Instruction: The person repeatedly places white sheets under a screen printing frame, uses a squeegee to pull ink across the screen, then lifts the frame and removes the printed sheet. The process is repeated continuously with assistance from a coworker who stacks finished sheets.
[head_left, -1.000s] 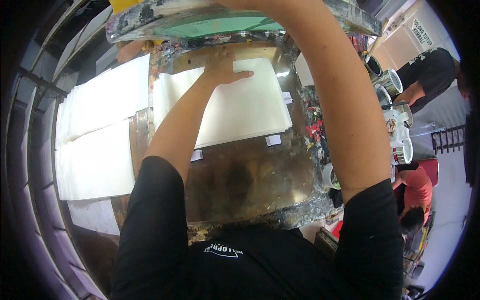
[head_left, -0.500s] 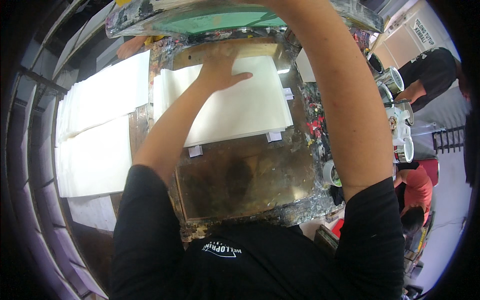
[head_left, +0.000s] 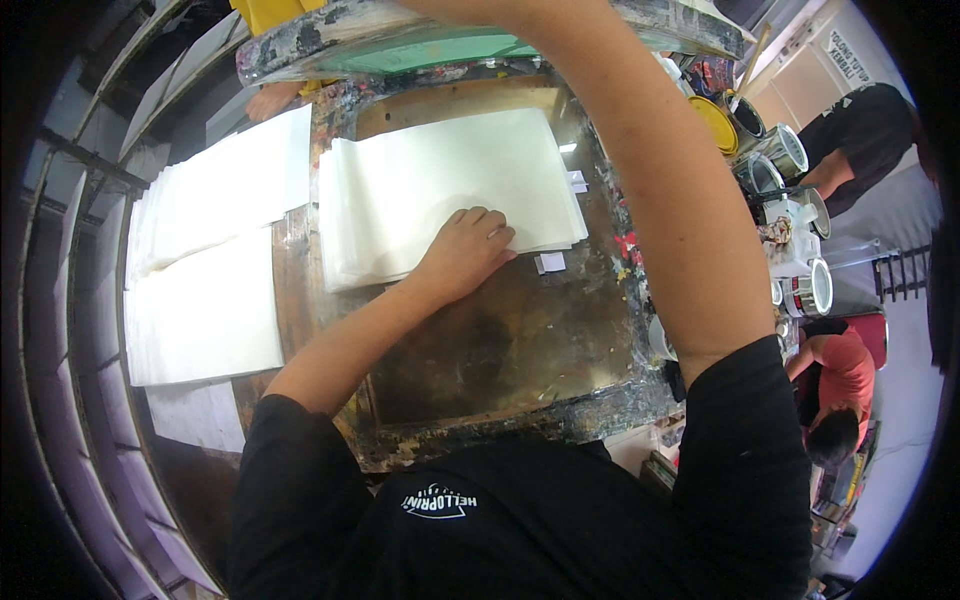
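A stack of cream-white paper sheets (head_left: 440, 180) lies slightly askew on a brown, stained board (head_left: 500, 340). My left hand (head_left: 465, 250) is at the near edge of the stack. Its fingers are bent together over the top, and the thumb is by the paper's edge; how many sheets are between them cannot be made out. Along the upper edge of the view, a paint-crusted frame with a green mesh screen (head_left: 430, 55) is tilted up over the far end of the board. My right forearm (head_left: 640, 130) reaches up past this frame, and the hand is beyond the picture.
Two more stacks of white paper (head_left: 205, 320) sit on the left. Small folded white tabs (head_left: 550, 262) mark the board beside the stack. Open paint cans (head_left: 785, 150) crowd the right side. Another person's hand (head_left: 272, 100) rests at the far left; a person in red (head_left: 845, 370) is at right.
My left hand has come from the far part of the paper stack back to its near edge, and its fingers have bent. The right arm stays raised, slightly shifted left.
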